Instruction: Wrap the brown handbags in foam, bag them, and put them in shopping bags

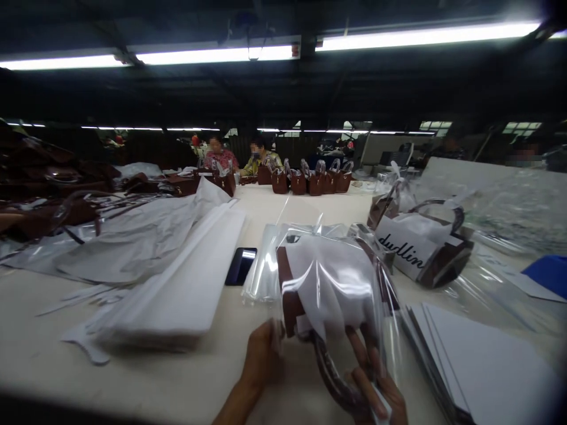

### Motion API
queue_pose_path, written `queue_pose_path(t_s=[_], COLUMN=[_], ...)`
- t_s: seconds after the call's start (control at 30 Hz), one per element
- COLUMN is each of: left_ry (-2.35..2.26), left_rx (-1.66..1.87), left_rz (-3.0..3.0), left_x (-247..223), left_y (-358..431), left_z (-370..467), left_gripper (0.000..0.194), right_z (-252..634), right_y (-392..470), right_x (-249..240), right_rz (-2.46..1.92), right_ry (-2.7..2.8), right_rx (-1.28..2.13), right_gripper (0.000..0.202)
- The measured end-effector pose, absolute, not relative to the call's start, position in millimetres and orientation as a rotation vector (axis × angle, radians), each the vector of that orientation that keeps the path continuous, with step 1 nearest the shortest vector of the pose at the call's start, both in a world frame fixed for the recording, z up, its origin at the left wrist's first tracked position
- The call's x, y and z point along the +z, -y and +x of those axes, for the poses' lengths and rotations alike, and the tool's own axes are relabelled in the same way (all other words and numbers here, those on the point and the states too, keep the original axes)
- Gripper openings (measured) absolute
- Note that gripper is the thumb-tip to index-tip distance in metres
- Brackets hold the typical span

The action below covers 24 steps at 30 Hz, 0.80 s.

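I see my left hand [261,360] and right hand [376,383] both gripping the plastic-wrapped brown handbag [332,289] on the table [186,383].

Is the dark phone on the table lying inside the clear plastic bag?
No, the phone lies bare on the table, left of the plastic-wrapped handbag.

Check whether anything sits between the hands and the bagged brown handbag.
Nothing separate does. Left hand and right hand already grip the brown handbag; only its own clear plastic bag lies between fingers and leather.
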State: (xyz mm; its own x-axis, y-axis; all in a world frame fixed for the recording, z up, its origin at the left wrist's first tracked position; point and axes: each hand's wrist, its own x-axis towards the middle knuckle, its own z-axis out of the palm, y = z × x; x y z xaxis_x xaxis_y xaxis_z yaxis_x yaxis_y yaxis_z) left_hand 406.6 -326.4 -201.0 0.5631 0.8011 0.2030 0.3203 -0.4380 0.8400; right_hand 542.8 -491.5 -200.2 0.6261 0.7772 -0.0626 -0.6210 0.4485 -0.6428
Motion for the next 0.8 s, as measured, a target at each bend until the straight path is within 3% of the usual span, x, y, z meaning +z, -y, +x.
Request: queue_pose_path(t_s=[0.23,0.37,0.53,0.73,0.8], left_ry=[-1.077,-0.899,-0.745,-0.555,-0.635], left_rx=[0.673,0.549,0.519,0.23,0.288], left_rz=[1.829,1.877,2.03,2.025,1.916], left_x=[-205,-217,-221,-184,-162], left_y=[326,345,361,339,315], left_z=[367,368,383,357,348], left_gripper=[0.043,0.042,0.04,0.033,0.036], right_z=[539,523,510,526,533], right_y=[441,435,438,443,448], right_x=[-203,-220,-208,-194,-200], right_rz=[-0.579,-0.635,-0.681,-0.748,-0.825], right_ry=[0.098,0.128,0.112,0.168,0.199], right_rx=[0.846,0.89,0.911,0.858,0.794], right_gripper=[0.031,0.03,0.031,0.039,0.042])
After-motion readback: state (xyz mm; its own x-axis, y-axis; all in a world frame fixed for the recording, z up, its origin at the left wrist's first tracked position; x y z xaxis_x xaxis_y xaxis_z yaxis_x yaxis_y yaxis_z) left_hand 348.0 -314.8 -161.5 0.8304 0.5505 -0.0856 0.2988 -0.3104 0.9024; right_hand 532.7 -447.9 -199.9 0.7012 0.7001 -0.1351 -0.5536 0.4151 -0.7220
